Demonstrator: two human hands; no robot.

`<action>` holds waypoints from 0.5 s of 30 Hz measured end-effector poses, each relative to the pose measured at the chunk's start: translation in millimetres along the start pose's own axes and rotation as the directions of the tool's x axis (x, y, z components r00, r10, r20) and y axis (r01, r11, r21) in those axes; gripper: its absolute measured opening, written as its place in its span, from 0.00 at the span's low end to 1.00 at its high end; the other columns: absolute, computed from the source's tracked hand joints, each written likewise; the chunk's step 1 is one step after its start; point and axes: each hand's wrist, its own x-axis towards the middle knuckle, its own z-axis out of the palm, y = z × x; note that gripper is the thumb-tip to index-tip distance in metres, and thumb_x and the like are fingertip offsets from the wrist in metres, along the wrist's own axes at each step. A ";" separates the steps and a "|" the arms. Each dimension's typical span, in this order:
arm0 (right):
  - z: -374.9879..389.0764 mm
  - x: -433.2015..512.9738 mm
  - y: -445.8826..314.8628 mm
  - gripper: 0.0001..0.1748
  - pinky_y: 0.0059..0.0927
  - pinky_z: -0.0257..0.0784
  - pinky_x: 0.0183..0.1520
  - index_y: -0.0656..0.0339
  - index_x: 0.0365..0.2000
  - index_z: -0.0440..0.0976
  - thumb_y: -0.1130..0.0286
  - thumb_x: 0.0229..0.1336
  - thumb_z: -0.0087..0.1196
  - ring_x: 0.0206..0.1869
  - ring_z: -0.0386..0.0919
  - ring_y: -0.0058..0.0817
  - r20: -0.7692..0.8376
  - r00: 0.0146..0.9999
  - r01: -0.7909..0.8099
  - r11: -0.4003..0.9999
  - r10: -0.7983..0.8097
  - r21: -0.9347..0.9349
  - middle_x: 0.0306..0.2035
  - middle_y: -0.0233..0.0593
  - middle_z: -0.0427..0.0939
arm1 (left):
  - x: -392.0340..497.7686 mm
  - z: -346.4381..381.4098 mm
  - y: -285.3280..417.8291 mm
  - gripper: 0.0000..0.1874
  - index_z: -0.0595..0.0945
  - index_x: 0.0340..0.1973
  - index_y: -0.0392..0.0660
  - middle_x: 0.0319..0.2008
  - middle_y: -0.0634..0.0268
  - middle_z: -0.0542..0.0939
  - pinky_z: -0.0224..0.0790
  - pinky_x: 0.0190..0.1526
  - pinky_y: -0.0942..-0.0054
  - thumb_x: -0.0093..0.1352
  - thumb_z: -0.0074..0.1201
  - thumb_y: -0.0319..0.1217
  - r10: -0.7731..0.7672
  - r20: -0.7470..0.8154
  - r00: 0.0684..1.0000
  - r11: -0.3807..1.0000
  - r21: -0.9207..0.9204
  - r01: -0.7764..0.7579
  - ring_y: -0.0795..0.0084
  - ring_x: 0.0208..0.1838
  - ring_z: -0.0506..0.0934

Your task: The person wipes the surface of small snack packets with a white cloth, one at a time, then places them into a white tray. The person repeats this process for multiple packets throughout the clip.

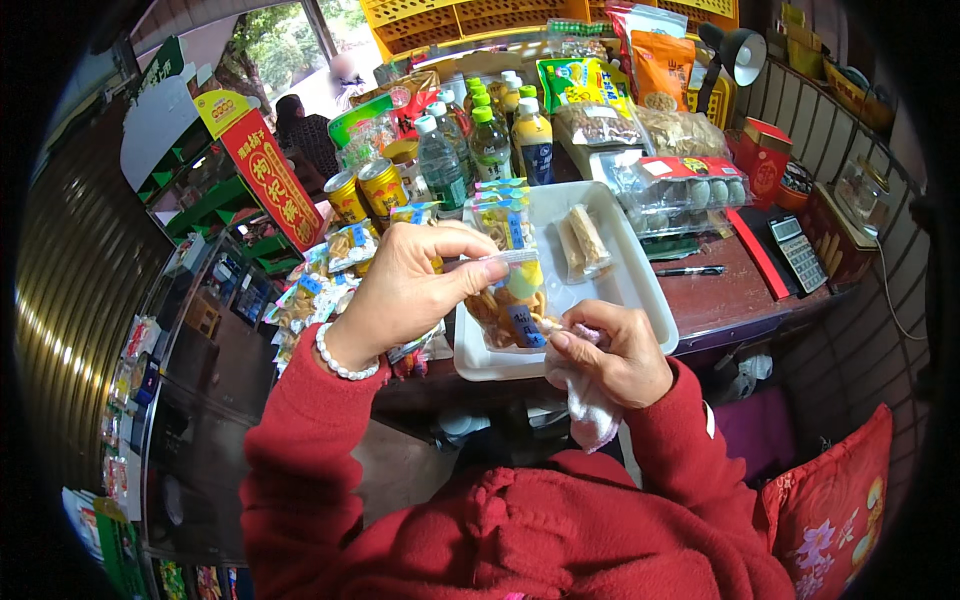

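Observation:
My left hand (427, 281) pinches the sealed top edge of a clear snack packet (514, 307), which hangs over a white plastic tray (652, 300). Brown pieces show through its film, and a blue label with writing is on its front. At the packet's lower right corner, my right hand (619, 352) grips a white and pink cloth (592, 412). Behind the held packet, similar packets (499, 217) stand at the tray's far left. Two long wrapped snacks (585, 244) lie inside the tray on the right.
More packets (352, 247) are heaped left of the tray, near yellow cans (382, 187) and drink bottles (442, 157). To the right are egg cartons (690, 187), a pen (690, 271), a calculator (799, 251) and a desk lamp (739, 56). A person (300, 127) sits beyond the counter.

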 end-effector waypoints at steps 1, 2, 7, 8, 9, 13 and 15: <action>-0.4 1.2 -0.1 0.10 0.30 0.71 0.32 0.67 0.32 0.78 0.68 0.59 0.62 0.25 0.77 0.26 0.007 1.000 0.010 1.000 -0.010 -0.005 0.23 0.44 0.78 | 0.0 0.7 -3.7 0.05 0.85 0.34 0.33 0.33 0.60 0.83 0.71 0.47 0.71 0.64 0.63 0.24 0.064 -0.026 0.998 0.998 0.011 -0.064 0.73 0.42 0.80; -0.4 1.3 0.2 0.10 0.30 0.71 0.32 0.67 0.31 0.78 0.69 0.59 0.62 0.26 0.77 0.26 0.013 1.000 0.020 1.000 -0.020 -0.010 0.23 0.44 0.78 | -1.0 0.7 -4.5 0.05 0.85 0.33 0.34 0.33 0.60 0.83 0.71 0.46 0.71 0.64 0.63 0.23 0.060 -0.030 0.998 0.998 0.034 -0.059 0.73 0.41 0.79; -4.5 4.7 1.0 0.09 0.31 0.71 0.32 0.66 0.31 0.78 0.69 0.57 0.63 0.26 0.77 0.33 -0.016 0.993 0.111 0.982 -0.115 -0.155 0.23 0.46 0.77 | 2.1 -0.3 -14.1 0.04 0.86 0.32 0.35 0.33 0.64 0.80 0.69 0.42 0.74 0.63 0.64 0.23 0.062 -0.061 0.996 0.993 0.100 -0.056 0.75 0.39 0.76; -4.8 5.2 0.9 0.09 0.31 0.72 0.32 0.66 0.31 0.78 0.70 0.57 0.63 0.26 0.78 0.35 -0.029 0.987 0.146 0.967 -0.155 -0.211 0.23 0.47 0.77 | 3.8 0.2 -17.5 0.04 0.86 0.32 0.35 0.33 0.65 0.80 0.68 0.42 0.75 0.63 0.64 0.23 0.063 -0.067 0.996 0.994 0.094 -0.057 0.76 0.38 0.76; -3.9 4.5 1.3 0.09 0.32 0.72 0.32 0.66 0.31 0.78 0.69 0.57 0.63 0.26 0.78 0.37 -0.045 0.988 0.132 0.967 -0.145 -0.220 0.24 0.47 0.77 | 6.0 -1.2 -19.0 0.04 0.86 0.32 0.35 0.32 0.65 0.80 0.68 0.41 0.76 0.64 0.64 0.23 0.051 -0.051 0.997 0.996 0.070 -0.047 0.76 0.38 0.76; -3.9 -1.4 -0.2 0.09 0.33 0.73 0.33 0.64 0.31 0.78 0.69 0.55 0.64 0.29 0.79 0.42 -0.092 0.984 0.127 0.962 -0.153 -0.243 0.26 0.47 0.78 | 22.0 -22.3 -25.4 0.05 0.86 0.33 0.33 0.29 0.65 0.80 0.67 0.36 0.77 0.64 0.62 0.23 0.005 -0.059 0.998 0.995 0.104 0.001 0.79 0.34 0.75; -4.6 -4.2 0.6 0.08 0.33 0.73 0.33 0.63 0.31 0.79 0.69 0.54 0.64 0.29 0.80 0.42 -0.099 0.976 0.161 0.953 -0.192 -0.256 0.27 0.47 0.78 | 34.2 -28.3 -35.2 0.05 0.86 0.33 0.32 0.28 0.65 0.80 0.67 0.35 0.76 0.64 0.62 0.23 0.015 -0.059 0.998 0.985 0.173 -0.005 0.79 0.33 0.75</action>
